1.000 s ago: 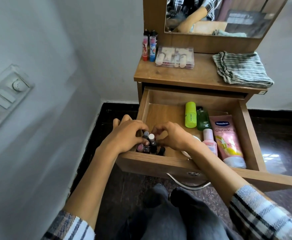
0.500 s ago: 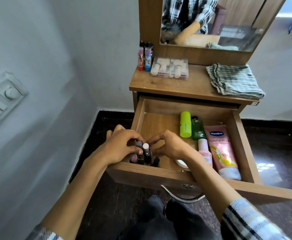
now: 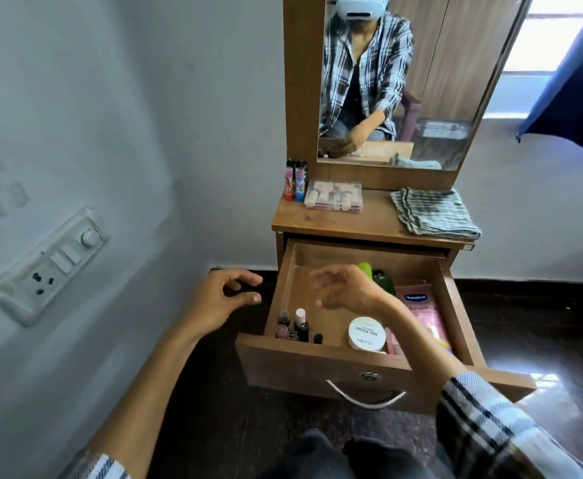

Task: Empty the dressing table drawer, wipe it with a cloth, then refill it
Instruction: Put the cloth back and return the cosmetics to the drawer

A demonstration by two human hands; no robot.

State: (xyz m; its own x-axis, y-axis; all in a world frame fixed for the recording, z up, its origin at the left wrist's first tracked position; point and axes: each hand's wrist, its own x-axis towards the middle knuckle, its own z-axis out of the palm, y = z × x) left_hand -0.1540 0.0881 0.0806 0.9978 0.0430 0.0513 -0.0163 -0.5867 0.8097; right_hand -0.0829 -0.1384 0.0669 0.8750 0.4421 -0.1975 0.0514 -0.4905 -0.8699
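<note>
We see the wooden drawer (image 3: 324, 361) pulled out. In its 7 o'clock corner stand about four nail polish bottles (image 3: 295, 328) (tightly clustered), with one white nail polish remover tub (image 3: 367, 333) at 5 o'clock of them. One pink Vaseline tube (image 3: 421, 305) lies at 3 o'clock. Our left hand (image 3: 219, 300) hovers outside the drawer, fingers loosely curled, empty. Our right hand (image 3: 347, 288) hangs above it, blurred, holding nothing. One striped cloth (image 3: 435, 214) lies on the tabletop.
</note>
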